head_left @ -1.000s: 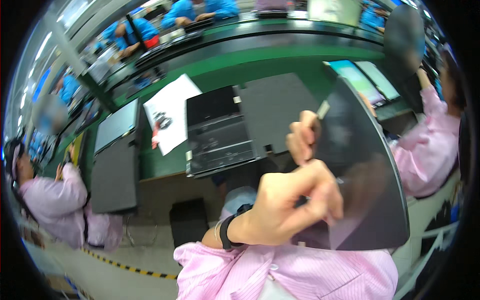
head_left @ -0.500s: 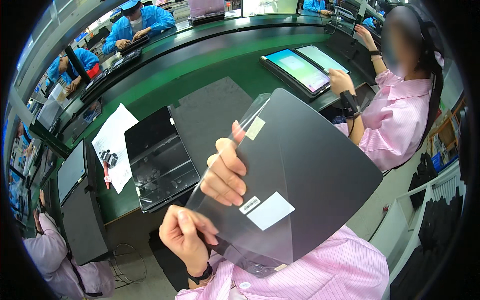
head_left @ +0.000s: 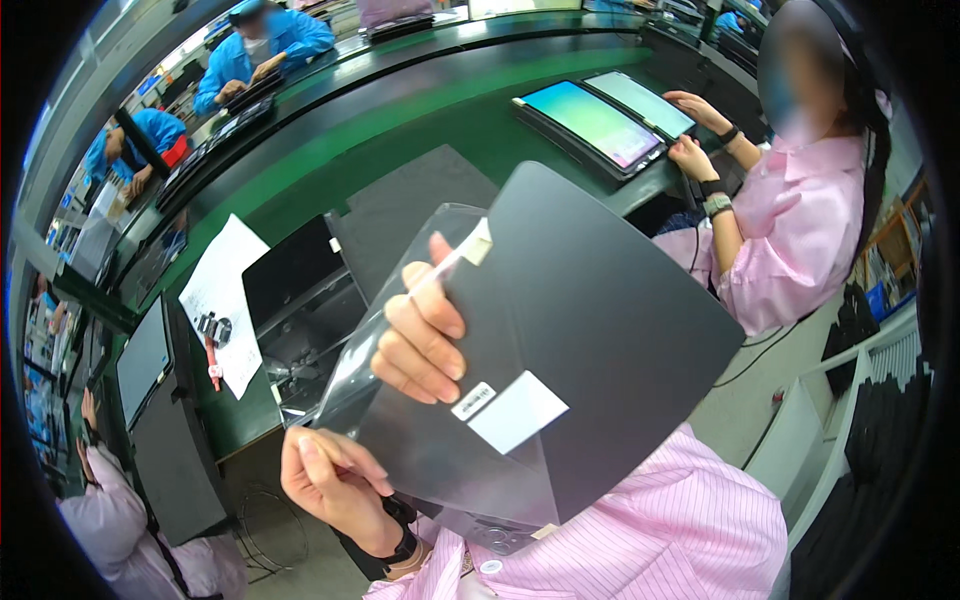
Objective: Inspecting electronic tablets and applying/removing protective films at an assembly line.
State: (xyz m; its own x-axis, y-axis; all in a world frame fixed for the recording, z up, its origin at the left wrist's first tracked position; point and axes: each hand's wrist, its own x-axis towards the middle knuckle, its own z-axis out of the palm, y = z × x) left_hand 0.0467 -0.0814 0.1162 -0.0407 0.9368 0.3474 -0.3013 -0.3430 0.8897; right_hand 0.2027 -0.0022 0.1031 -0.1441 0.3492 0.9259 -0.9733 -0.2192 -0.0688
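Observation:
A large dark grey tablet (head_left: 610,290) is held up tilted before me, its back showing a white label (head_left: 517,412) and a small barcode sticker. Clear film (head_left: 355,350) stands away from its left part, with a pale tab (head_left: 478,244) at the upper edge. My right hand (head_left: 420,335) is closed around the tablet's left edge, fingers on the grey back; its arm is hidden behind the tablet. Lower left, my left hand (head_left: 335,485) is closed in a pinch on the film's corner. Two round lens shapes show near the tablet's bottom corner.
On the green bench (head_left: 400,130) lie a black-screened tablet (head_left: 297,285), a paper sheet (head_left: 225,270) and a grey mat (head_left: 420,190). At right a co-worker in pink (head_left: 800,220) handles a lit tablet (head_left: 590,125). Another stands lower left; people in blue sit across.
My hands and the tablet have shifted left. The film is drawn farther from the tablet's back at its left side. The co-worker at right has lowered a raised hand to the lit device.

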